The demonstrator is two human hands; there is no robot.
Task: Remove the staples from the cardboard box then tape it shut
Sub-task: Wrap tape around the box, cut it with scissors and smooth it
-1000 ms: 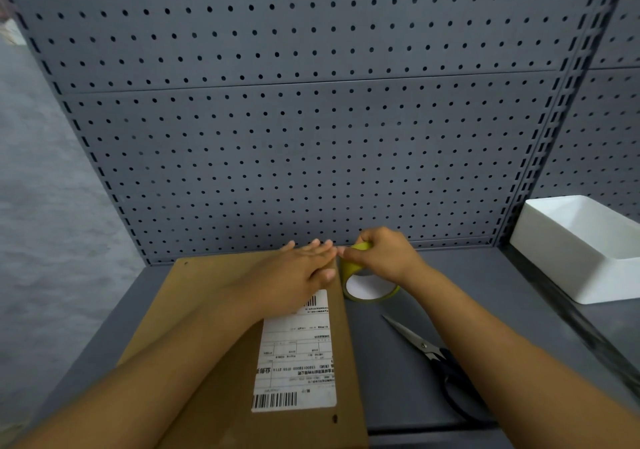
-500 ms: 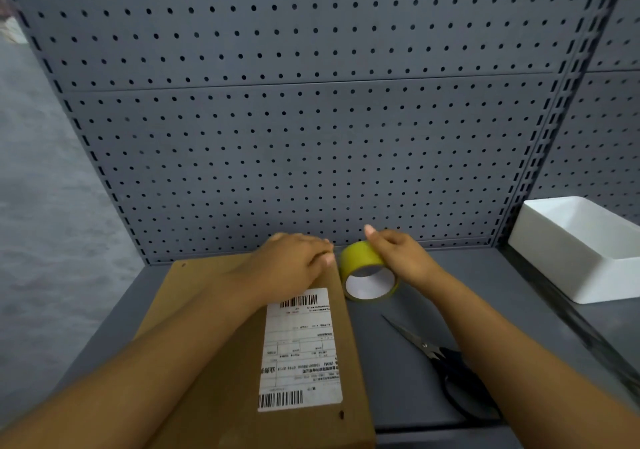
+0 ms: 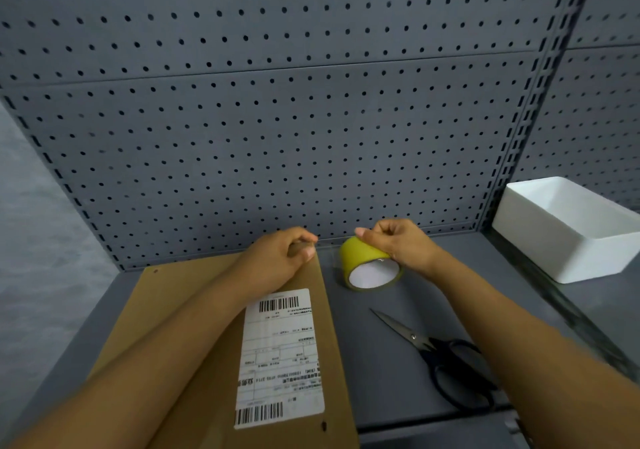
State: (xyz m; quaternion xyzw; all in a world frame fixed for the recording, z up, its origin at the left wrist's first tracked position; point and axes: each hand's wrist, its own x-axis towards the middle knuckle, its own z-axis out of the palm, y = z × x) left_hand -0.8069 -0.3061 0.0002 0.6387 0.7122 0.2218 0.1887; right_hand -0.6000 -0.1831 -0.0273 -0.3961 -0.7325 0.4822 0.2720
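Fingers of the right hand (image 3: 398, 246) curl over the top of the yellow tape roll (image 3: 367, 263), gripping it from above, with the thumb pointing left past the roll's upper edge. That roll stands tilted on the grey bench (image 3: 391, 372), its white inner core facing the camera, just to the right of the cardboard box (image 3: 194, 310).

On the left hand (image 3: 277, 261) the fingers are bent down at the far right corner of the box, and the hand rests on the cardboard there. A thin clear strip of tape seems to run from those fingertips across to the roll, but it is too faint to be sure, so whether the left hand pinches the tape end or only presses the box, I cannot tell.

The box lies flat on the left part of the bench, its far edge close to the pegboard wall (image 3: 277, 119). A white shipping label (image 3: 280, 358) with barcodes sits on its right half, and the left forearm crosses over the cardboard beside it.

Black-handled scissors (image 3: 440, 358) lie closed on the bench near the right forearm, blades pointing toward the roll but apart from it. A white plastic bin (image 3: 568, 230) stands at the far right, well apart from the roll.
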